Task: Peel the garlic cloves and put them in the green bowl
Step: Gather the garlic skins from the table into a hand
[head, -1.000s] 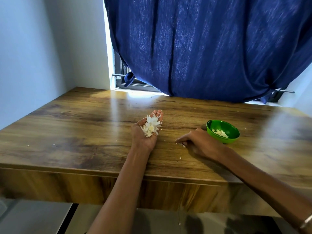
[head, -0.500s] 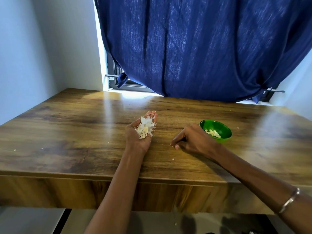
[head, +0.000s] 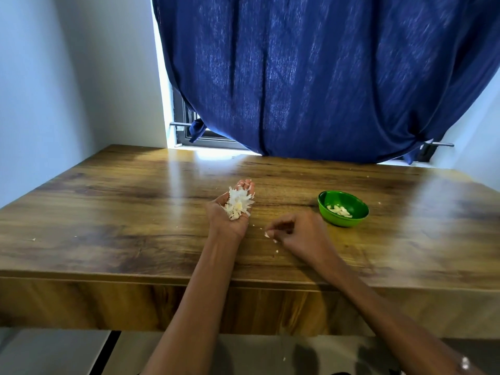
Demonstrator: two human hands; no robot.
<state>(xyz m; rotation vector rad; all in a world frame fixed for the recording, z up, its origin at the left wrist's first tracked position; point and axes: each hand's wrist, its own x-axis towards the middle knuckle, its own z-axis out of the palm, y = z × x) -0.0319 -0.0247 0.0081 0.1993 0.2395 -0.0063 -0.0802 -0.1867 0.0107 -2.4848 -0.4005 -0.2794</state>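
Note:
My left hand (head: 228,220) lies palm up on the wooden table (head: 121,212), cupping a pile of white garlic skins (head: 238,203). My right hand (head: 300,235) hovers just above the table to its right, fingers curled, pinching a small white scrap of garlic skin (head: 267,234) at the fingertips. The green bowl (head: 343,209) stands behind and to the right of my right hand, with several peeled garlic cloves (head: 339,211) inside it.
Small white flakes lie scattered on the table near my hands and at the far left (head: 33,239). A dark blue curtain (head: 311,77) hangs over the window behind the table. White walls close in on the left and right.
My right hand has lifted off the table and drawn slightly towards me, pinching a white scrap. My left hand stays cupped around the skins. The camera view has shifted slightly.

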